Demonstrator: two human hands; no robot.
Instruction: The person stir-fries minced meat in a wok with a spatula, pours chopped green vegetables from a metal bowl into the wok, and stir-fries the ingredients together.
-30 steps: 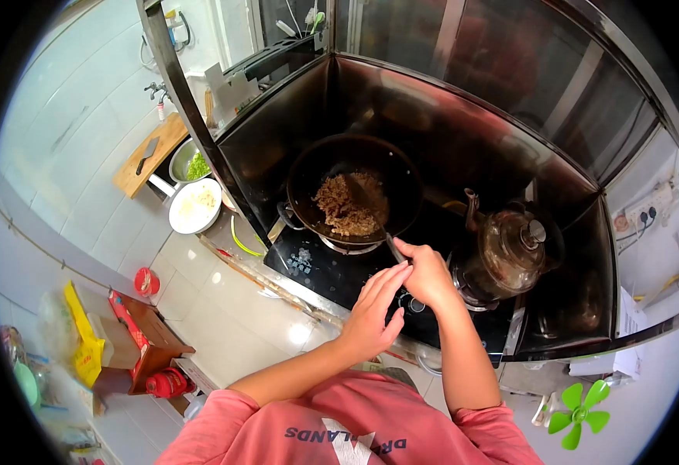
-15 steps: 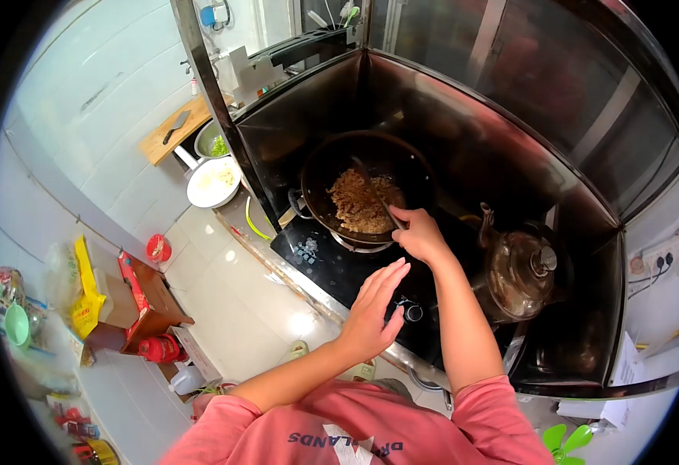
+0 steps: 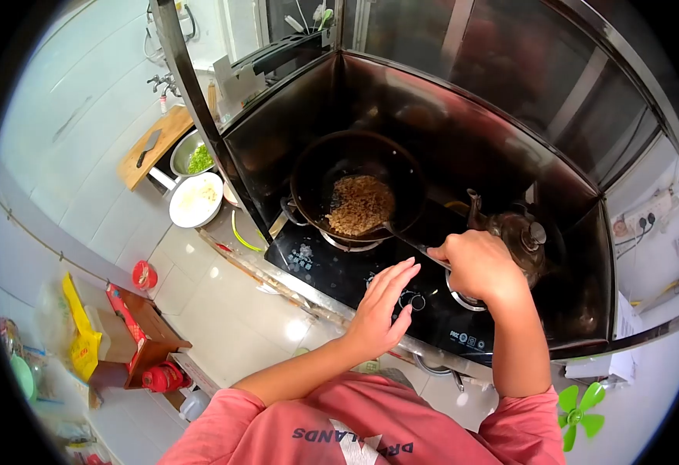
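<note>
My right hand (image 3: 483,263) is wrapped round the dark handle of a spatula (image 3: 413,242), right of the wok. The handle slants over the rim, and its blade is hidden in the food. Browned, crumbly minced food (image 3: 361,204) lies in a heap in the black wok (image 3: 409,174), which sits on the left burner. My left hand (image 3: 384,308) is empty, with straight fingers, above the front of the black stove top (image 3: 331,267) beside a control knob (image 3: 412,301).
A dark metal kettle (image 3: 513,232) stands on the right, behind my right hand. Metal panels enclose the stove. To the left are a white pan (image 3: 196,200), a bowl of chopped greens (image 3: 198,159) and a knife (image 3: 149,147) on a wooden board (image 3: 170,128).
My right hand has moved right and back from the wok with the spatula handle, now in front of the kettle. The food is gathered into a tighter heap. My left hand stays nearly still.
</note>
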